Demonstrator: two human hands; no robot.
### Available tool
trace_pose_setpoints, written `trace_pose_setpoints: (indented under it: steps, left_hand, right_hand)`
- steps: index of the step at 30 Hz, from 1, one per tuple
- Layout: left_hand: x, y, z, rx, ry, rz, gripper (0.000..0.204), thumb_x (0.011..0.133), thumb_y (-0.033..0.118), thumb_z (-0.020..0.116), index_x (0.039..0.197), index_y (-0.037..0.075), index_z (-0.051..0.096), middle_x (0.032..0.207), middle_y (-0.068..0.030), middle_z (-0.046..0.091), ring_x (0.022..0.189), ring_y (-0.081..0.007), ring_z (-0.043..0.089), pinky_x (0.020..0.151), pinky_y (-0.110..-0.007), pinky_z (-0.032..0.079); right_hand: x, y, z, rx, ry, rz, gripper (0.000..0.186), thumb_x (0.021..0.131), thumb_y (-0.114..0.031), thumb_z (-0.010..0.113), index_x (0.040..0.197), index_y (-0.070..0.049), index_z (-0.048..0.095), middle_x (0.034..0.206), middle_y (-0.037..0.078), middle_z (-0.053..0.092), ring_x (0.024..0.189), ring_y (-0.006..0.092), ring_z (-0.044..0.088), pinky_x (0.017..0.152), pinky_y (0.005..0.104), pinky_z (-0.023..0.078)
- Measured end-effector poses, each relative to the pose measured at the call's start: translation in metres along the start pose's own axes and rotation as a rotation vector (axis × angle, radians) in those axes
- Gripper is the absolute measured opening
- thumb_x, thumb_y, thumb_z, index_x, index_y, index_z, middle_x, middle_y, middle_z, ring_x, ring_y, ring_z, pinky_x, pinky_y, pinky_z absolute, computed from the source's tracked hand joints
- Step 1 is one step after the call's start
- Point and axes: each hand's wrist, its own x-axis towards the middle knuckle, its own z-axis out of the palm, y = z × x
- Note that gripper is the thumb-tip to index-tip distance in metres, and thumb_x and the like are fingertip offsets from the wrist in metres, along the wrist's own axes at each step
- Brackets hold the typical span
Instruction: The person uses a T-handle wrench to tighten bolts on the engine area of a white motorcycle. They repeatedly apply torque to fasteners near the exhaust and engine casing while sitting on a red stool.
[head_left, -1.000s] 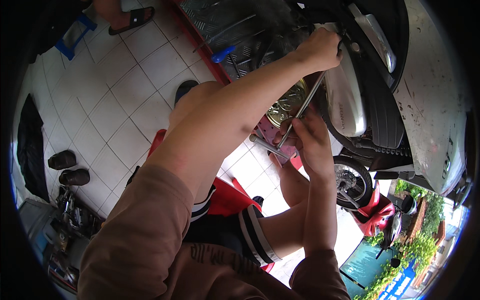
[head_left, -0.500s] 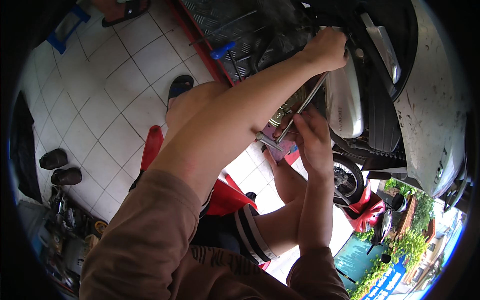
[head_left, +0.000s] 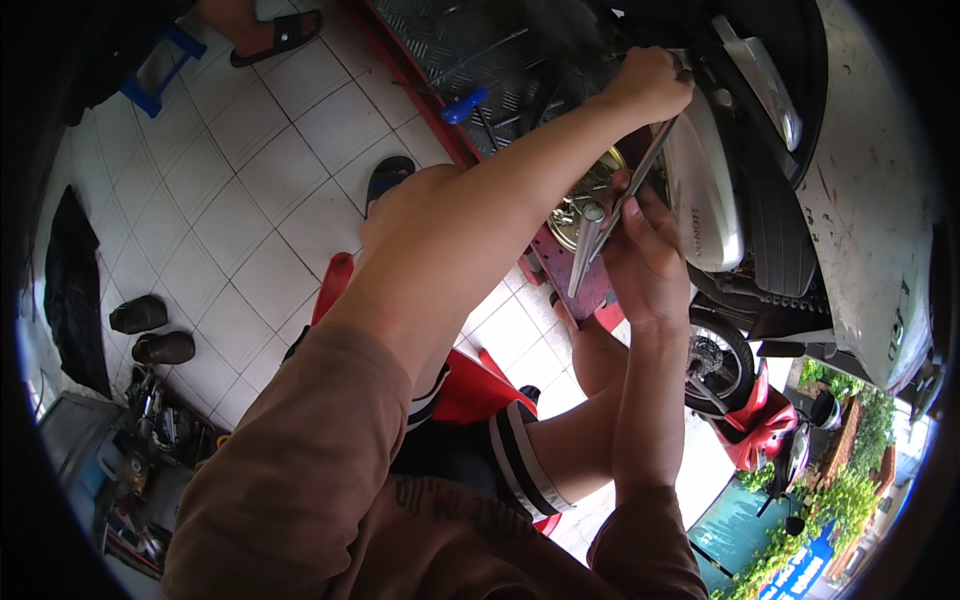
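Observation:
My right hand [head_left: 648,250] has its thumb and fingers closed on the shaft of a steel T-handle wrench [head_left: 650,160]. The wrench's crossbar sticks out beyond that hand, toward the lower left. Farther off, my left hand [head_left: 655,88] makes a fist at the upper end of the shaft, beside the motorbike's silver engine cover [head_left: 705,200]. Its fingertips face away, so what lies inside the fist is hidden. Behind the wrench a round, brass-coloured part of the motorbike [head_left: 575,212] shows below my left forearm.
A screwdriver with a blue handle [head_left: 465,106] lies on the metal platform [head_left: 420,35], which has a red edge [head_left: 445,135]. The motorbike's scuffed pale panel [head_left: 860,200] rises at the right. Dark shoes [head_left: 163,348] sit on the tiled floor; a red motorbike [head_left: 755,425] stands beyond.
The wrench's crossbar has turned from a slant to nearly upright in the picture. Both hands stay along the shaft. The whole view has shifted slightly, moving the scene rightward.

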Motion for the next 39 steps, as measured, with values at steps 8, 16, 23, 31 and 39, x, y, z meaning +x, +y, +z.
trace_pose_setpoints:
  steps: [8,16,23,31,39]
  left_hand:
    - [-0.042,0.003,-0.108,0.093,-0.312,-0.342,0.025,0.09,0.021,0.055,0.099,0.002,0.067,0.072,-0.0025,0.062,0.058,-0.0107,0.057,0.053,-0.022,0.046]
    - [-0.178,0.111,-0.159,-0.102,-0.121,-0.161,0.024,0.089,-0.003,0.05,0.111,-0.002,0.061,0.089,-0.0031,0.06,0.068,-0.0074,0.055,0.056,-0.021,0.043]
    - [-0.185,0.119,-0.14,0.113,0.1,0.089,0.02,0.093,0.0,0.052,0.11,-0.005,0.061,0.095,-0.0052,0.059,0.06,-0.0065,0.053,0.052,-0.02,0.042]
    - [-0.267,0.108,-0.178,0.432,-0.068,0.043,0.053,0.088,0.008,0.06,0.136,0.001,0.04,0.121,-0.0162,0.05,0.092,-0.0198,0.061,0.068,-0.026,0.051]
    - [-0.445,0.137,-0.28,0.864,-0.35,-0.836,0.035,0.073,0.024,0.075,0.088,-0.006,0.064,0.071,-0.0151,0.067,0.066,-0.0206,0.068,0.062,-0.035,0.053]
  right_hand:
    - [0.038,-0.005,0.024,0.361,-0.106,-0.061,0.012,0.096,-0.012,0.047,0.106,-0.006,0.048,0.088,0.005,0.055,0.073,0.0114,0.044,0.065,0.0255,0.037]
    - [0.057,-0.001,0.026,0.544,-0.142,-0.072,0.01,0.096,-0.007,0.045,0.106,-0.005,0.047,0.089,0.007,0.056,0.072,0.0117,0.046,0.068,0.025,0.042]
    - [0.031,-0.009,0.043,0.424,-0.295,0.038,0.013,0.096,-0.013,0.052,0.102,-0.003,0.056,0.087,0.003,0.059,0.071,0.0092,0.051,0.064,0.0225,0.044]
    - [0.028,0.003,0.05,0.282,-0.094,0.043,0.015,0.095,-0.014,0.054,0.089,-0.001,0.057,0.075,0.003,0.053,0.062,0.0095,0.047,0.055,0.0251,0.041]
    - [0.056,0.019,0.048,0.263,-0.103,0.013,0.017,0.094,-0.014,0.054,0.086,0.001,0.058,0.068,0.002,0.051,0.058,0.0096,0.047,0.051,0.0256,0.041]
